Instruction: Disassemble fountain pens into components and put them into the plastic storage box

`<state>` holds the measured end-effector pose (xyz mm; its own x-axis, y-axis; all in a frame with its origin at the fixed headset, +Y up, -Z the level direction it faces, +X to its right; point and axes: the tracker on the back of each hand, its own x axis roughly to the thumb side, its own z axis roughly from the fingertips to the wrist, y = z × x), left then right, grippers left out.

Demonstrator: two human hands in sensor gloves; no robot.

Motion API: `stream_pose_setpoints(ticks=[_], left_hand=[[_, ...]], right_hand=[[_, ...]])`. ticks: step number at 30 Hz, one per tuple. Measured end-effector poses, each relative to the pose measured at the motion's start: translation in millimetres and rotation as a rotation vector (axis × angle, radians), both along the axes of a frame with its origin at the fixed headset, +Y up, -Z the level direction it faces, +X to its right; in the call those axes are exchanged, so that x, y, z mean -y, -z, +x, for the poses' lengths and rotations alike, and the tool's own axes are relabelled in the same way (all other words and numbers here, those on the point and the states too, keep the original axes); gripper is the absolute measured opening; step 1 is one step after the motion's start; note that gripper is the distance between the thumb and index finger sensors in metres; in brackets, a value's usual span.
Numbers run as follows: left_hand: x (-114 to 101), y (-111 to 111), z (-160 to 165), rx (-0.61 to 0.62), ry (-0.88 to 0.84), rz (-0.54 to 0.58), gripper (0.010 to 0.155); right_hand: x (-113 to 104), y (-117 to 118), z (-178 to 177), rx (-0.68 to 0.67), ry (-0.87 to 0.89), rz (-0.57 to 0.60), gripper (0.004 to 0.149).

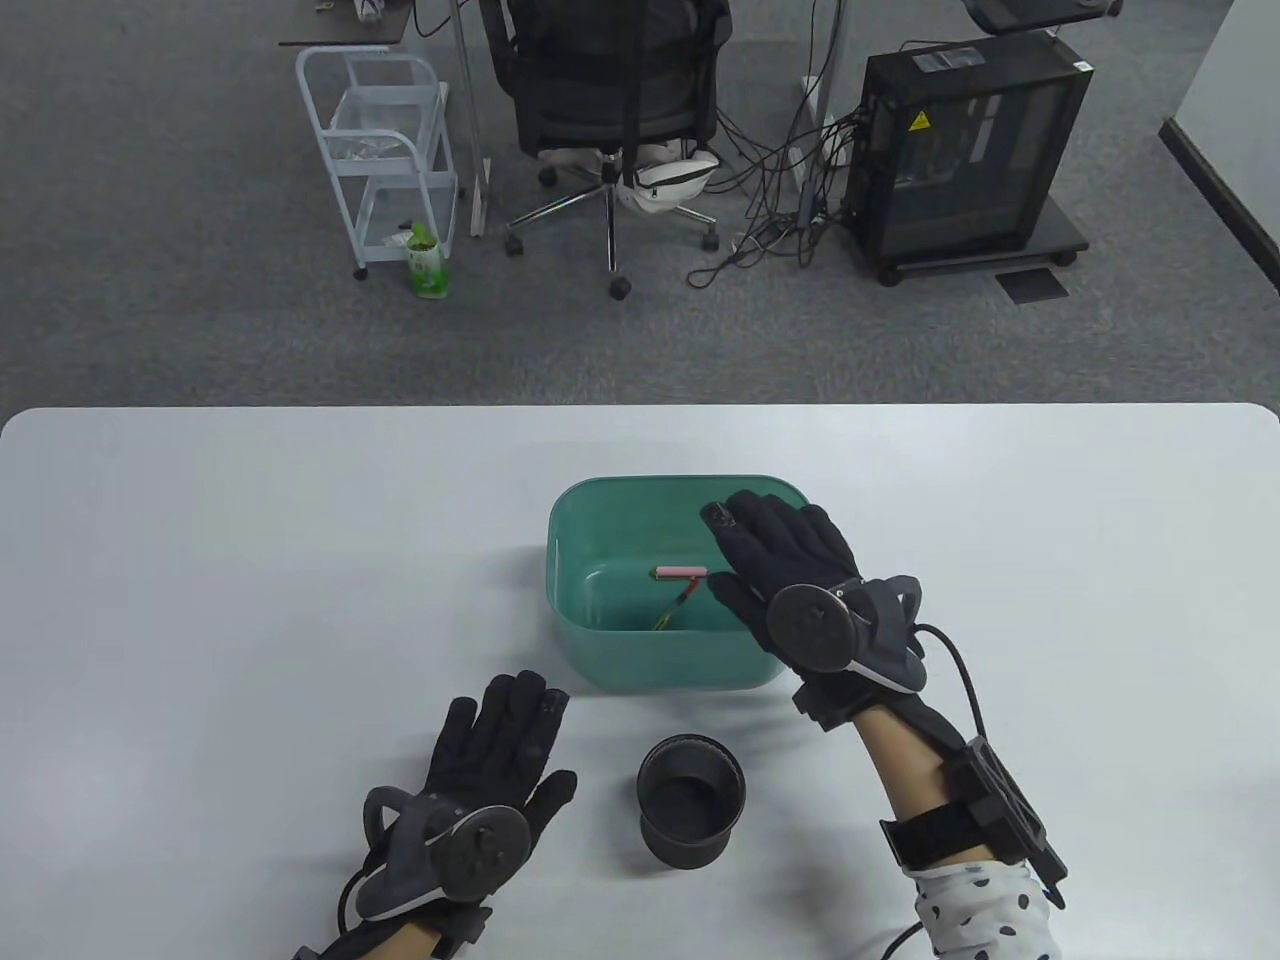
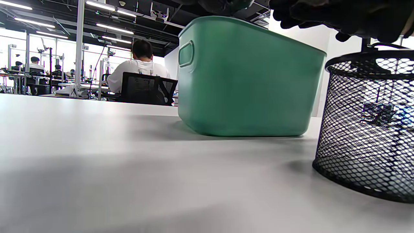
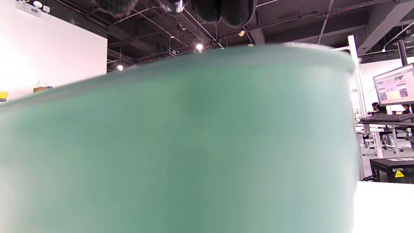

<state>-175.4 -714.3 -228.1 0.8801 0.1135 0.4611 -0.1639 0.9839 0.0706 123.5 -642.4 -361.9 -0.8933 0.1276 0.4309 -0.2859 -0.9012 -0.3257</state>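
The green plastic storage box [image 1: 570, 560] stands mid-table and fills the right wrist view [image 3: 181, 145]; it also shows in the left wrist view [image 2: 249, 81]. On its floor lie a pink pen barrel [image 1: 677, 573] and a thin yellow-and-red pen part [image 1: 670, 608]. My right hand [image 1: 740, 520] hovers over the box's right side, fingers stretched toward the far left, with nothing visibly held. My left hand [image 1: 510, 700] lies flat on the table, near left of the box, holding nothing. Its fingers [image 2: 339, 16] hang in at the top of the left wrist view.
A black mesh pen cup [image 1: 691, 800] stands in front of the box between my hands, and at the right of the left wrist view [image 2: 365, 129]. Beyond the table's far edge are an office chair [image 1: 610, 110], a white cart [image 1: 385, 150] and a computer tower [image 1: 965, 150].
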Motion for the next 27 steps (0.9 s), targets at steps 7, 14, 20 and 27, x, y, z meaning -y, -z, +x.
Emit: stream_pose_setpoints(ticks=[7, 14, 20, 27], left_hand=[[0.3, -0.1, 0.6, 0.005, 0.001, 0.003, 0.071], [0.9, -0.3, 1.4, 0.012, 0.003, 0.002, 0.071], [1.5, -0.5, 2.4, 0.02, 0.006, 0.003, 0.071], [1.8, -0.6, 2.8, 0.026, 0.001, 0.003, 0.071]], right_hand=[[0.7, -21.3, 8.3, -0.009, -0.011, 0.004, 0.068], [3.7, -49.7, 20.9, -0.005, -0.036, 0.026, 0.068], [12.7, -73.2, 33.7, 0.01, -0.063, 0.026, 0.067], [25.7, -93.5, 43.7, 0.018, -0.037, -0.011, 0.065]])
